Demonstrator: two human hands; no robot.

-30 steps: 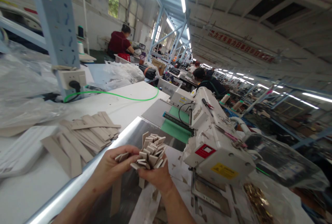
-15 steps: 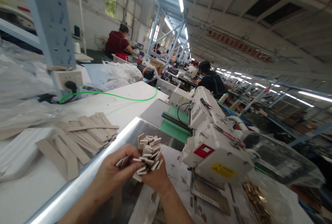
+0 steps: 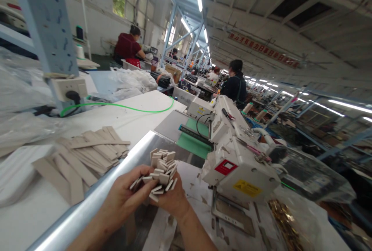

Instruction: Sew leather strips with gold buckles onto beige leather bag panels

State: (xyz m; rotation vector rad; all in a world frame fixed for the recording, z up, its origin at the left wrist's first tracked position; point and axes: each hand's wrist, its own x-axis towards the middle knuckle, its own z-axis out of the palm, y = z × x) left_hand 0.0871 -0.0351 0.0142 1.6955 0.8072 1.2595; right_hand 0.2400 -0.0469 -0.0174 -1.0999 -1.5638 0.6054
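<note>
A bundle of beige strips [image 3: 162, 167] is held between both hands, with its uneven ends fanned toward me. My left hand [image 3: 132, 189] is closed round the left side, thumb and fingers pinching a few strips. Cupped under and around the right side is my right hand [image 3: 174, 196], closed on the bundle; most of its fingers are hidden behind the strips. More flat beige strips [image 3: 93, 150] lie in a loose, overlapping pile on the white table [image 3: 142, 105], to the left of my hands.
A white sewing machine [image 3: 232, 161] with a green plate [image 3: 193, 140] stands at the right. Gold metal pieces [image 3: 283, 220] lie in clear plastic at lower right. A green cord [image 3: 128, 105] crosses the table from a socket box [image 3: 68, 88] on a blue post. Two people [image 3: 128, 47] sit farther back.
The strips in my hands have shifted and spread slightly, with more ends showing by my left thumb. The whole view has drifted a little; both hands keep hold of the bundle.
</note>
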